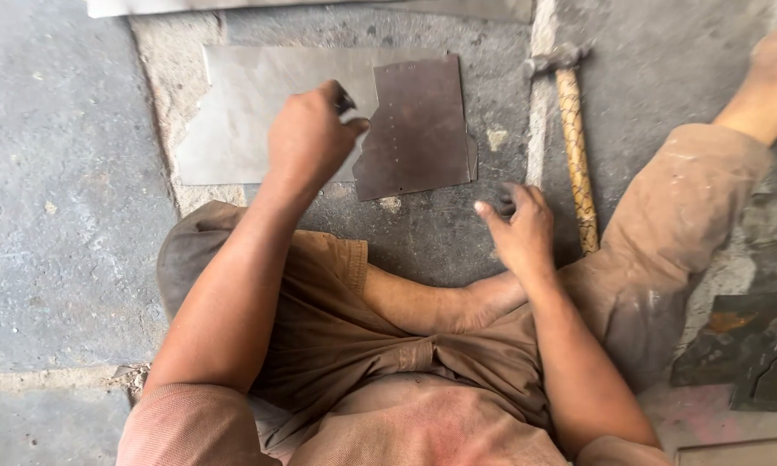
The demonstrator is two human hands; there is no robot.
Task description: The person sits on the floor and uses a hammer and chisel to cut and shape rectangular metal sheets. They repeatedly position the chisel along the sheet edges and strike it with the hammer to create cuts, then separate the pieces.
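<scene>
Rough grey concrete floor [60, 216]; a large pale steel sheet [250, 112] under a smaller brown punched metal plate [419, 129]. Wooden-handled hammer [576, 147] lies untouched. Left hand [311, 138] pinches a small dark tool [344, 101] at the plate's edge; right hand [520, 229] hovers, fingers loosely apart.

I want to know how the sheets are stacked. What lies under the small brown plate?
Under the brown plate lies a larger grey sheet, itself on the concrete floor. How far the sheet extends beneath the plate is covered. The left hand rests at the plate's left edge.
</scene>
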